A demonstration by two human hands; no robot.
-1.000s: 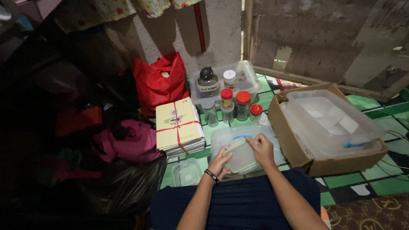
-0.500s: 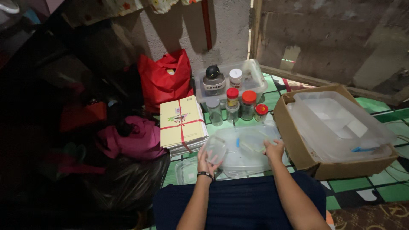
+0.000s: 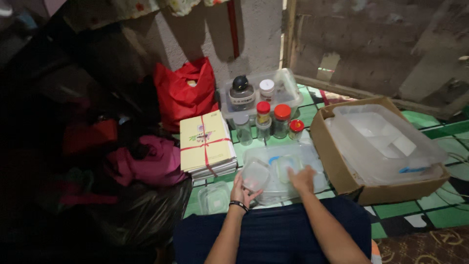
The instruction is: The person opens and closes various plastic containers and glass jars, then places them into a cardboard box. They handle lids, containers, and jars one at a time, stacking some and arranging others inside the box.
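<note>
Small clear containers at the hands

A small clear plastic tub sits tilted in the left grip; just right of it, a green-rimmed lid lies under the right grip.

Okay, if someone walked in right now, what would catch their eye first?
Likely the bright red bag against the wall. Then the cardboard box on the right holding a clear plastic bin, and in front the left hand holding a small clear plastic container.

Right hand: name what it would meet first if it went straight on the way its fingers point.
Probably the small lid lying in the big clear tub, right ahead of the right hand; they may already touch, depth is unclear.
</note>
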